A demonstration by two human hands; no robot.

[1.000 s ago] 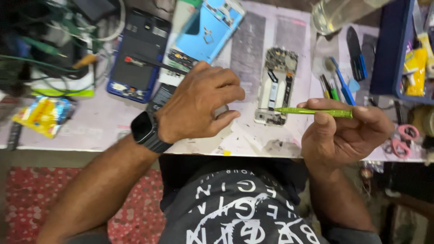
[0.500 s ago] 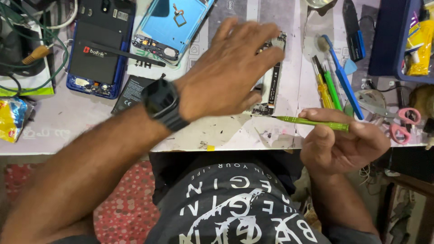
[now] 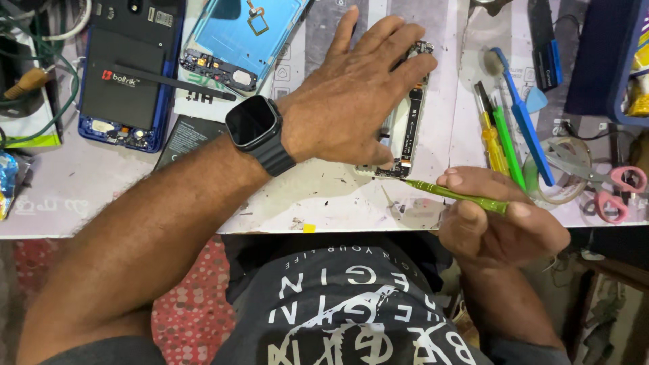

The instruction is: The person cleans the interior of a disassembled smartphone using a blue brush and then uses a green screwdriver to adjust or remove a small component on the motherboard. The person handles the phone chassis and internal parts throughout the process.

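My left hand (image 3: 355, 91) lies flat with spread fingers on an opened phone frame (image 3: 409, 128) on the white work mat (image 3: 318, 196); a black smartwatch (image 3: 253, 125) is on that wrist. My right hand (image 3: 497, 220) grips a thin green screwdriver (image 3: 456, 194), whose tip points left at the bottom corner of the phone frame. The hand covers most of the frame.
A blue opened phone with a black battery (image 3: 128, 74) and a light blue back cover (image 3: 247, 34) lie at the back left. Blue, green and yellow tools (image 3: 507, 128), pink-handled scissors (image 3: 612, 189) and a tape roll (image 3: 564, 179) sit at the right. The table edge runs below my hands.
My left hand has opened from a curled grip and now lies flat on the phone frame. The screwdriver tip has dropped to the frame's bottom corner.
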